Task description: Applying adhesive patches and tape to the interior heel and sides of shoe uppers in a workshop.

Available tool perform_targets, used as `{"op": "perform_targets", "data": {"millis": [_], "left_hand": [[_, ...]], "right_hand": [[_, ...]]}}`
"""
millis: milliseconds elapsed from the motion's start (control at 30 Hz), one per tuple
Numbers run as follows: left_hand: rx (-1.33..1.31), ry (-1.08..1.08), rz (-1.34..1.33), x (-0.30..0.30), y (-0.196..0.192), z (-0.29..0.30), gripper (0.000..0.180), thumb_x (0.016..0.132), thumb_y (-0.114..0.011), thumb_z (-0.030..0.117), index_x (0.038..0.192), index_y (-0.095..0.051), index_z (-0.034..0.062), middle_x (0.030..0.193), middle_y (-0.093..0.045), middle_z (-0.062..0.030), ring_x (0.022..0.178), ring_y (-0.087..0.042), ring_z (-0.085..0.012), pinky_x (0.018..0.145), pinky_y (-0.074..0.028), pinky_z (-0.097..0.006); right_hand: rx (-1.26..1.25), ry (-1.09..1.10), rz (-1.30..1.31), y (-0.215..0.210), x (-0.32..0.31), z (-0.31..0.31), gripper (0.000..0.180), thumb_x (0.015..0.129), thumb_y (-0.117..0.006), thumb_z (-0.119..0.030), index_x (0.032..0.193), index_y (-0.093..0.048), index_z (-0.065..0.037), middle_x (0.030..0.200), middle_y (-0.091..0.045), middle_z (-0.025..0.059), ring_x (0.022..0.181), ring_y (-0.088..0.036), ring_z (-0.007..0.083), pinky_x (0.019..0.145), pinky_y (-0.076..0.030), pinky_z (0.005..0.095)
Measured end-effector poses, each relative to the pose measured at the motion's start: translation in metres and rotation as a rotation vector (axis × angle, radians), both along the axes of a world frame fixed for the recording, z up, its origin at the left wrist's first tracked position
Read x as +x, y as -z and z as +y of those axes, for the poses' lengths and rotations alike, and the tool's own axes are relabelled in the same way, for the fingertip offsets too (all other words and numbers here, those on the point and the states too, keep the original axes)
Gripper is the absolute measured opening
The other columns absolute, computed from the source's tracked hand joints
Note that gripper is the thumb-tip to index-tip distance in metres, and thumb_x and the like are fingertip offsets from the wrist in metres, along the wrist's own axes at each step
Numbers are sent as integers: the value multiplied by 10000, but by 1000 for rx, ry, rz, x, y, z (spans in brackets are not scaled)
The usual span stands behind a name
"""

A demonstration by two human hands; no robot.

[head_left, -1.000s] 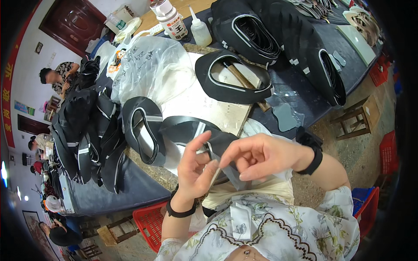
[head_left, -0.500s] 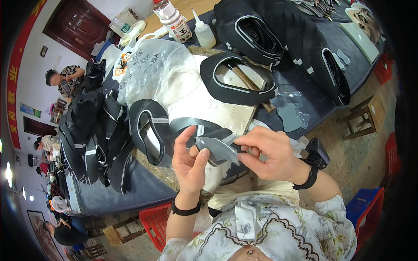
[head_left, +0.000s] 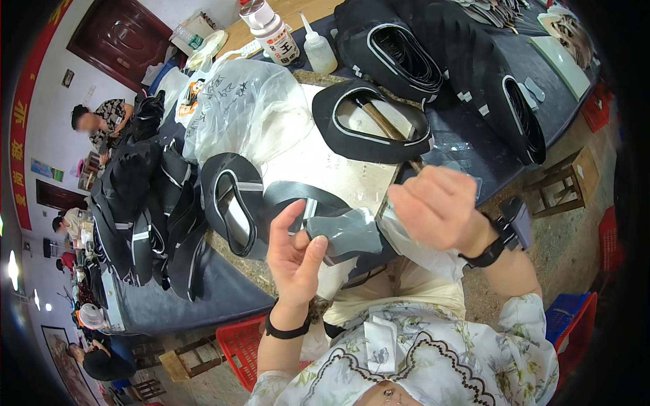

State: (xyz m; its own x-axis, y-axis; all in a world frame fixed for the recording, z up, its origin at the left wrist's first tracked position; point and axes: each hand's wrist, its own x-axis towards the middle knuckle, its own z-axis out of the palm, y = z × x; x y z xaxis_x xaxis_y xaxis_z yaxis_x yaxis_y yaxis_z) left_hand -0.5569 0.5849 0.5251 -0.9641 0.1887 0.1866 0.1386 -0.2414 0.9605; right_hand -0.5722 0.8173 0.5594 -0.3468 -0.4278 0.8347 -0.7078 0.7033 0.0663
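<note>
My left hand pinches a glossy grey-green cut sheet piece between thumb and fingers, the piece lying nearly flat. To its right, my right hand is curled closed and apart from that piece. The fingertips are turned away, so anything inside them is hidden. Just beyond my left hand, a black piece with a pale strip lies on a white board. A black loop-shaped piece with grey edging sits left of it. Another black loop rests farther back around a wooden tool handle.
Stacked black pieces fill the back right, with more heaped at left. A clear plastic bag, a spray can and a nozzle bottle stand behind. A red basket and stool are lower. Other people sit far left.
My right hand has let go of the sheet piece's right edge and moved up and right. The piece now lies flatter in my left hand, which stays nearly in place.
</note>
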Motion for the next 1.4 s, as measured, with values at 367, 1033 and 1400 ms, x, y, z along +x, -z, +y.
{"op": "perform_targets", "data": {"millis": [367,1033,1400], "left_hand": [[-188,11,101,11,-11,12,511,854,-492,-71,1310,-264,-32,979,-620,-166,853,-591,-114,722,-439,-189],[-621,84,383,8,-19,16,485,731,-686,26,1134,-420,-15,784,-570,-98,659,-603,-154,583,-471,-257],[-668,256,113,13,-37,12,434,674,-741,51,1022,-486,16,809,-617,-56,731,-615,-110,690,-480,-246]], "right_hand": [[-1194,-506,-1457,25,29,-37,182,818,-661,-132,930,-597,-4,812,-600,-23,700,-514,29,621,-423,180],[-924,-410,-907,41,14,-27,542,694,-740,-229,1131,-504,-11,1182,-473,117,1138,-433,236,961,-330,355],[-359,-838,-1170,24,-4,-16,140,717,-687,-82,786,-576,-33,991,-538,68,1195,-374,324,976,-312,431]]}}
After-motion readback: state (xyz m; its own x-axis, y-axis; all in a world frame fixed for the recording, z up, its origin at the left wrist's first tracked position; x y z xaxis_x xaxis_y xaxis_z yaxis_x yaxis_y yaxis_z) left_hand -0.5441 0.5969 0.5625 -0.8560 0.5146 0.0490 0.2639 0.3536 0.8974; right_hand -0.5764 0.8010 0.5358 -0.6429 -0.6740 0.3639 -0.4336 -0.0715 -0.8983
